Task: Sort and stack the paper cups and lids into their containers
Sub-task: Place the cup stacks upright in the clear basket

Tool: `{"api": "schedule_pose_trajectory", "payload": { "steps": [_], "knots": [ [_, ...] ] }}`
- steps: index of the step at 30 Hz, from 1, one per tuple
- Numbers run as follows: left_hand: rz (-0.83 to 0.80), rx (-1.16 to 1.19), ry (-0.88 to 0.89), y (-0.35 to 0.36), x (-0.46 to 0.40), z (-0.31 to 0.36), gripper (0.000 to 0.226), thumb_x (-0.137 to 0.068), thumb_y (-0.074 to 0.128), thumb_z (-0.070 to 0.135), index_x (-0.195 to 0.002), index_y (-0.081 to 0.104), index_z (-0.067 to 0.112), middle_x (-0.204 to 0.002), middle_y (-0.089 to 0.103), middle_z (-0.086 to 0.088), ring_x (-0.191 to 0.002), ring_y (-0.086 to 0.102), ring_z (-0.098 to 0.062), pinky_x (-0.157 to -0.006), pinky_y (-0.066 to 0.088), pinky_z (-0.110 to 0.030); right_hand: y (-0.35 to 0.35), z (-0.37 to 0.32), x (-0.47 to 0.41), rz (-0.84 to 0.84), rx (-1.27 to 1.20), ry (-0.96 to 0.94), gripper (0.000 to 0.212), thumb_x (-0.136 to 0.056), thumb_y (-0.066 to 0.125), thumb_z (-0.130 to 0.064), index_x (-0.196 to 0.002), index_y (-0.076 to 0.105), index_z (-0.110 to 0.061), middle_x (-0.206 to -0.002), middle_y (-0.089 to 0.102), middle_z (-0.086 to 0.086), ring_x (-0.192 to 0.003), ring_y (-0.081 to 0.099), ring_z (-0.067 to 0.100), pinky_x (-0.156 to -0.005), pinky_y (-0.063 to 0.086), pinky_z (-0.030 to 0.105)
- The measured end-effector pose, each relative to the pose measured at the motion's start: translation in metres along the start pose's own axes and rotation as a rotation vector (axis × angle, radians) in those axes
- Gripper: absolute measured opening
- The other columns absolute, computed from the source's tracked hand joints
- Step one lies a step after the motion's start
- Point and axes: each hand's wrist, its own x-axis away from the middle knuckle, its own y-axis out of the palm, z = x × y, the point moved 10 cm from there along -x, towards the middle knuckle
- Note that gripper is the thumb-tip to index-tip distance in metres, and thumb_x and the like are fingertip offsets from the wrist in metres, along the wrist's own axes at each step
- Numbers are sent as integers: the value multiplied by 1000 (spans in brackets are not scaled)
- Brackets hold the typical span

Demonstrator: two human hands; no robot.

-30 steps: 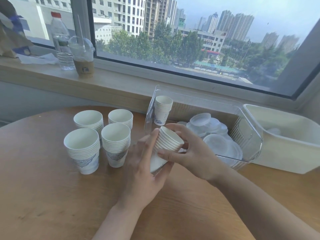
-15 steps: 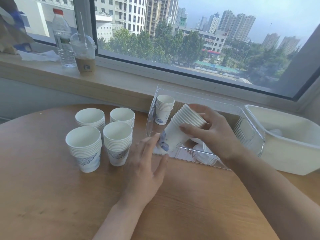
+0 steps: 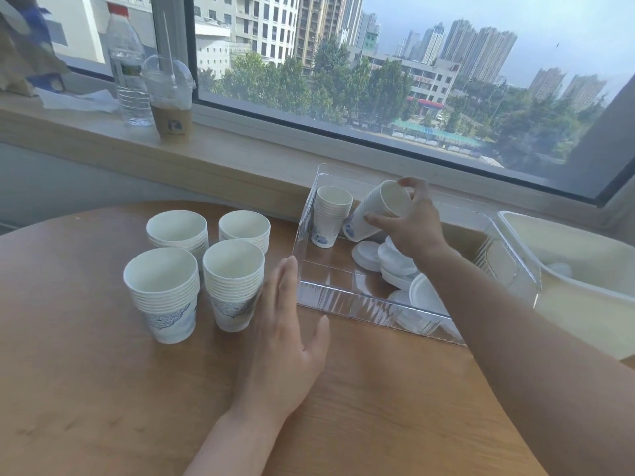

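Right hand [image 3: 410,223] inside the clear bin [image 3: 343,297], fingers and thumb curled round a nested stack of paper cups [image 3: 378,211]; the stack is tilted, mouth toward the window side, base low and just beside the upright stack already in the bin [image 3: 329,216] at its far-left corner. Tilt likely a setting-down posture: base goes in first, then the stack is tipped upright next to its neighbour so cups share one end. White lids [image 3: 395,262] lie loosely overlapped on the bin floor, under and right of the wrist, which probably explains keeping the cups to the corner away from them. Left hand [image 3: 285,338] flat over the wooden table [image 3: 86,389], fingers straight and together, holding nothing, fingertips near the bin's front-left corner and alongside the nearest of four cup stacks [image 3: 233,283] waiting on the table; contact with that stack unclear. Likely placed to steady the bin or reach the next stack. White tub [image 3: 584,269] stands to the right, contents hard to make out. Four stacks not yet binned
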Motion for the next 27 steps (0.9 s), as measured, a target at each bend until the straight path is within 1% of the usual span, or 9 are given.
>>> {"api": "schedule_pose_trajectory", "payload": {
  "steps": [2, 4, 6, 10, 12, 16, 19, 22, 27],
  "knots": [
    [-10, -5, -21, 1, 0, -3, 94, -95, 72, 34, -169, 16, 20, -173, 22, 5, -156, 12, 5, -120, 3, -5, 8, 6, -4, 7, 17, 20, 79, -75, 95, -29, -136, 45, -27, -125, 53, -1, -119, 54, 24, -102, 49, 44],
    [-31, -11, -4, 3, 0, -1, 94, -95, 71, 36, -169, 14, 21, -171, 22, 8, -148, -4, 21, -117, -1, -2, 13, 11, -7, 15, 24, 40, 79, -75, 95, -29, -136, 45, -26, -125, 53, 0, -121, 54, 25, -104, 50, 47],
    [-48, -7, 8, 5, 1, 0, 94, -96, 71, 36, -169, 14, 22, -170, 23, 8, -143, -12, 27, -116, -3, -1, 17, 14, -8, 5, 37, 53, 79, -74, 95, -30, -137, 46, -26, -125, 53, 0, -120, 55, 25, -104, 50, 47],
    [-53, 0, 11, 5, 1, 0, 93, -96, 70, 37, -169, 14, 23, -172, 23, 7, -143, -11, 26, -117, -2, -2, 23, 11, -10, -44, 144, 16, 78, -75, 94, -27, -138, 50, -27, -125, 55, 2, -115, 54, 24, -97, 50, 41],
    [-48, 8, 13, 5, 1, 0, 93, -96, 70, 36, -169, 14, 23, -172, 23, 6, -144, -10, 26, -117, -2, -2, 23, 5, -11, -49, 211, -18, 78, -76, 92, -27, -143, 52, -28, -132, 59, 7, -121, 57, 29, -101, 51, 44],
    [-45, 3, 14, 4, 1, 0, 93, -96, 71, 35, -169, 15, 23, -171, 24, 7, -144, -6, 24, -117, -1, -1, 27, 0, -13, -79, 283, -38, 81, -80, 88, -33, -152, 51, -27, -151, 49, 13, -134, 51, 32, -112, 47, 45],
    [-44, -1, 11, 5, 0, 0, 93, -95, 71, 36, -169, 16, 23, -171, 25, 7, -144, -1, 22, -117, 0, -1, 28, 4, -15, -81, 268, -1, 85, -80, 89, -37, -153, 47, -23, -150, 53, 12, -136, 51, 32, -113, 46, 48],
    [-40, -12, 13, 4, 0, 0, 93, -96, 70, 37, -169, 14, 24, -172, 23, 8, -145, -3, 22, -117, 0, -2, 30, 8, -14, -70, 236, 26, 89, -79, 91, -37, -152, 44, -18, -150, 53, 12, -134, 54, 32, -111, 48, 51],
    [-35, -17, 18, 4, 0, 0, 92, -97, 69, 37, -169, 14, 25, -172, 23, 8, -147, -1, 20, -118, 1, -3, 29, 9, -15, -37, 239, 19, 88, -81, 90, -39, -154, 44, -18, -154, 45, 12, -140, 47, 30, -117, 39, 43]
  ]
}}
